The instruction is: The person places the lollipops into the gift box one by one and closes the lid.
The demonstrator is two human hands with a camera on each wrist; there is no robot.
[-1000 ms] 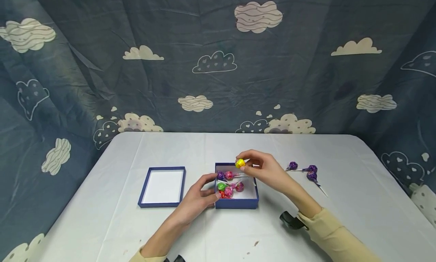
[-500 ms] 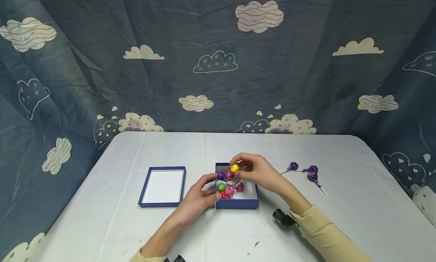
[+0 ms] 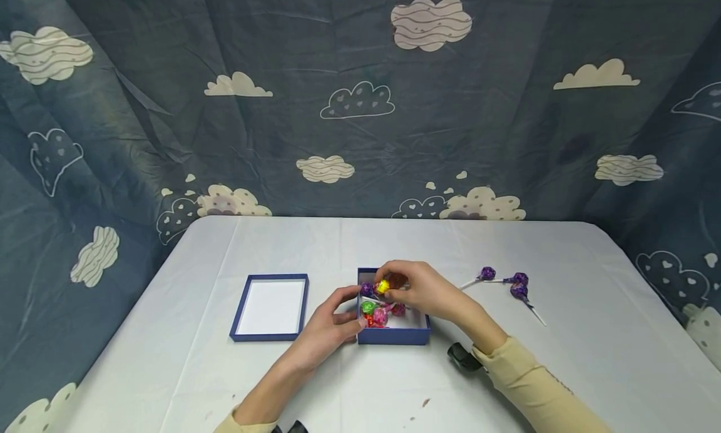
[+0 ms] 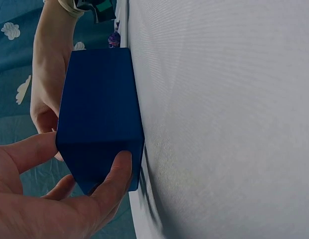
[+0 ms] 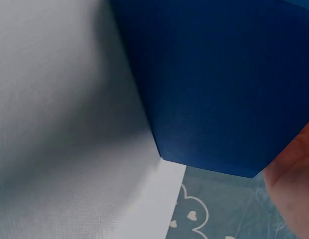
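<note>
A dark blue box (image 3: 393, 336) sits without its lid on the white table. My left hand (image 3: 332, 323) holds its left side, and the left wrist view shows fingers (image 4: 119, 172) against the box wall (image 4: 99, 99). Inside, toward the left, lie several wrapped lollipops, among them a green one (image 3: 368, 307), a pink one (image 3: 380, 315) and a purple one (image 3: 367, 289). With thumb and fingertips my right hand (image 3: 428, 289) pinches a yellow lollipop (image 3: 382, 287) low in the back of the box. From the right wrist view the box wall hides the held lollipop.
Left of the box lies a blue-rimmed lid (image 3: 239, 308), white inside up. To the right, purple lollipops (image 3: 487, 273) with white sticks rest on the table (image 3: 315, 383). A dark cloud-patterned curtain (image 3: 360, 45) hangs behind the table.
My right hand has moved left and down into the box with the yellow lollipop, bringing it beside the purple one. The left hand has stayed at the box's left side.
</note>
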